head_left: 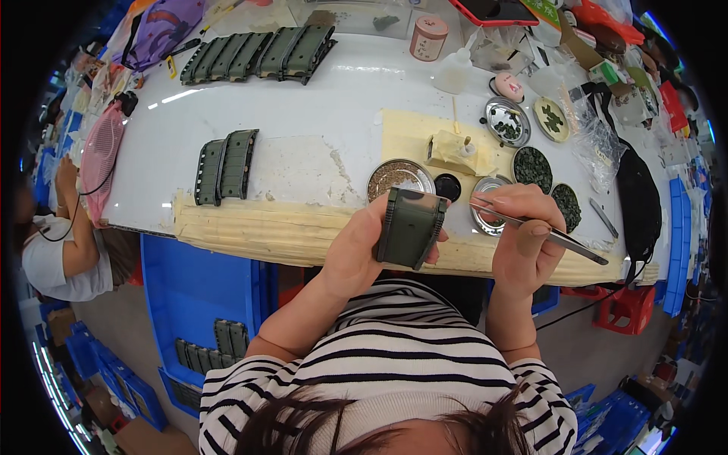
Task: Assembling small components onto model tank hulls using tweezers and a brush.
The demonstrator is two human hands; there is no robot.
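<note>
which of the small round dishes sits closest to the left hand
The silver dish of brownish bits, just above the left hand; the other dishes lie further right, by the right hand.

Bench is pretty packed tbh. White table (303,114) with a worn cream pad along its front edge (250,227). Two dark green ribbed parts (226,165) lie side by side on the left, and a longer row of the same (262,54) sits further back. Right side has small round dishes (535,168) full of tiny dark bits, plus a pink jar (428,38). Blue bins (197,303) sit under the table, and another person (64,250) is off to the left.
</note>
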